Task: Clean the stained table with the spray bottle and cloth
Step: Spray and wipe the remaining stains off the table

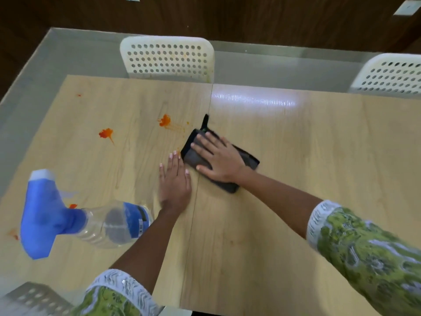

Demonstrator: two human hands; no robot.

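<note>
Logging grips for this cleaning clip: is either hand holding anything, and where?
Nothing is gripped. The right hand presses flat on the folded dark cloth; the left hand rests on the wooden table.

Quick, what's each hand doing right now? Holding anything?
Left hand: open, flat on the table, holding nothing.
Right hand: open, fingers straight, pressing down on the dark cloth.

The right hand (217,159) presses flat on a folded dark cloth (249,159) on the wooden table (296,156). The left hand (174,179) lies flat beside it. Orange stains (165,120) mark the tabletop; a blue-topped spray bottle (75,215) stands near the left forearm.
</note>
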